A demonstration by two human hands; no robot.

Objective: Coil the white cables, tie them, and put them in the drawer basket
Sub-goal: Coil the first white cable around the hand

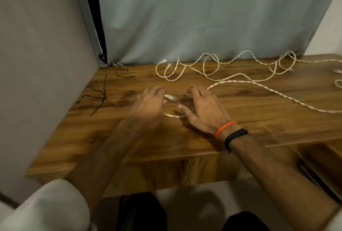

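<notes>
White cables [229, 78] lay strewn in loose loops over the far and right part of a wooden table [268, 123], none of them coiled or tied. One braided cable [273, 93] ran in from the right edge and curved toward the right hand [202, 109], passing under its far fingers [194, 90]. That hand lay flat, fingers spread and fairly straight, the thumb pointing left, an orange thread [224, 129] and a black band [236, 136] on its wrist. Between the two hands lay a white plug end [171, 98], just beside the fingertips of the left hand [148, 106], and nearer, a short white stretch [172, 115] showed between the left palm and the right thumb. The left hand was blurred; its fingers looked loosely extended, and I cannot tell whether they pinched the plug. Dark thin ties [100, 95] lay on the table's left side, well apart from the cables. A pale curtain [203, 18] hung behind the table.
</notes>
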